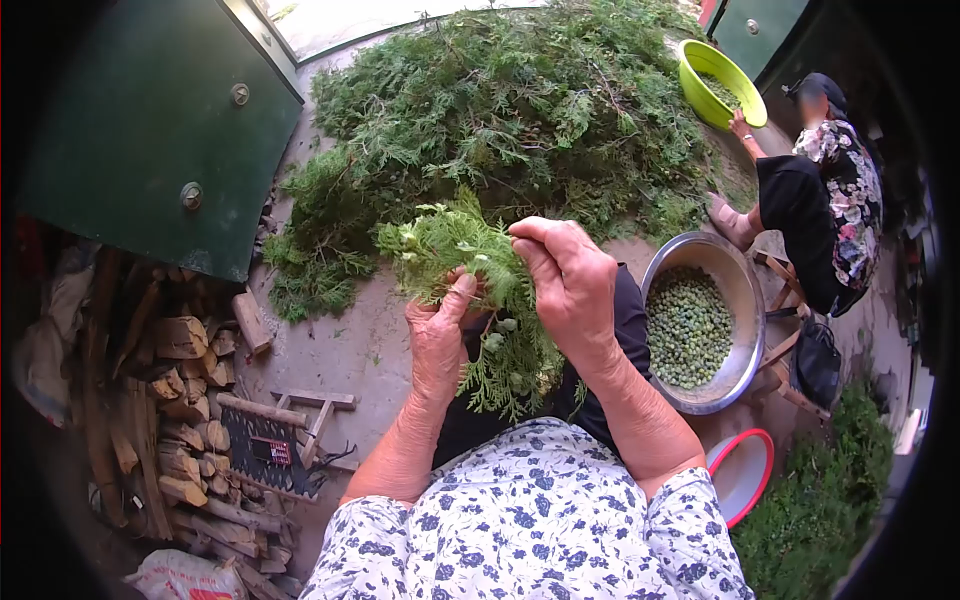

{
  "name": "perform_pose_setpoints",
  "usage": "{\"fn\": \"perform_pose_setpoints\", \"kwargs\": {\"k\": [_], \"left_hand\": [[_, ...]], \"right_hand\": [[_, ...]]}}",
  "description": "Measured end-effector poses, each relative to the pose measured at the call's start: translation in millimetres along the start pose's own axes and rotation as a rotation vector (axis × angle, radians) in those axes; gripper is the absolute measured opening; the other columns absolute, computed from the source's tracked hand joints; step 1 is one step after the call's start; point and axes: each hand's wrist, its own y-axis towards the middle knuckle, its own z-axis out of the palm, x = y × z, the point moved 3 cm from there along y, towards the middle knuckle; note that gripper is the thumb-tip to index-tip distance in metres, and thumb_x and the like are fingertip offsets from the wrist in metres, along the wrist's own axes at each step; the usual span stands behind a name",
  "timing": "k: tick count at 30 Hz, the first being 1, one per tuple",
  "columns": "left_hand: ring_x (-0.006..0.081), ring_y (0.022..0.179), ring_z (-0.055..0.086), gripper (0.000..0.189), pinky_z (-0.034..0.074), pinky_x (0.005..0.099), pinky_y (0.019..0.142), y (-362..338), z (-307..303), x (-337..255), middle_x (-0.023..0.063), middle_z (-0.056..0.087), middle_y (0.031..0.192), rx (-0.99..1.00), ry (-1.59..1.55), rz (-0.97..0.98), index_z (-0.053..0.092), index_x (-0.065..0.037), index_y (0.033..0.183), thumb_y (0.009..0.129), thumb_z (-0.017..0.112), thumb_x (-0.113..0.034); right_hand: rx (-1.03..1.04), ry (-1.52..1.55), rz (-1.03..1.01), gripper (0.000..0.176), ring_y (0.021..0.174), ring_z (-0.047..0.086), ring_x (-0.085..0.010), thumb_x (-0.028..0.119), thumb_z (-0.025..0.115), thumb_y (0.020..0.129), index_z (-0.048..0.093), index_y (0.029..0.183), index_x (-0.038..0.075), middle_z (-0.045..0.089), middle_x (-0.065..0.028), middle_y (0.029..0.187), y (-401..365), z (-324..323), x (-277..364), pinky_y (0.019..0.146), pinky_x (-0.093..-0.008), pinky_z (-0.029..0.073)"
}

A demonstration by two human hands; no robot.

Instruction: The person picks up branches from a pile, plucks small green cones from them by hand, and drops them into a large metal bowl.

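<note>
My left hand (440, 330) is closed around an arborvitae sprig (450, 250), whose feathery green foliage spreads above the fingers and hangs below between both hands. Small pale green cones (492, 342) show on its lower part. My right hand (572, 285) touches the sprig's right side, with thumb and forefinger pinched together; what lies between those fingertips is too small to make out. To the right of my right hand, a metal basin (740, 300) stands on the floor, holding many small round green cones (688, 330).
A large heap of cut arborvitae branches (500, 110) covers the floor ahead. At right sits another person (835, 190), one hand at a lime-green basin (720, 85). Split firewood (185, 400) and a low stool (270, 440) are left. A red-rimmed basin (740, 475) and more greenery (825, 510) lie right.
</note>
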Motion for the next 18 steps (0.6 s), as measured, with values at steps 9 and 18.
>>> {"fn": "perform_pose_setpoints", "kwargs": {"k": [9,18], "left_hand": [[0.0099,0.076,0.059,0.014,0.048,0.0248,0.067,9,0,-10,0.0023,0.065,0.087,-0.001,0.233,0.182,0.064,-0.002,0.095,0.081,0.062,-0.001],[0.0114,0.077,0.060,0.021,0.050,0.0252,0.069,6,-2,-1,0.0040,0.063,0.090,0.043,-0.050,0.084,0.060,-0.001,0.099,0.079,0.062,0.004]], "right_hand": [[0.360,0.252,-0.346,0.021,0.075,0.062,-0.0236,-0.005,0.067,0.070,0.063,0.090,-0.001,0.063,-0.0105,0.084,-54,22,21,0.068,-0.0319,0.051],[0.076,-0.031,-0.044,0.016,0.075,0.060,-0.0250,0.004,0.068,0.073,0.063,0.087,0.000,0.061,-0.0118,0.079,-22,10,-16,0.066,-0.0323,0.049]]}}
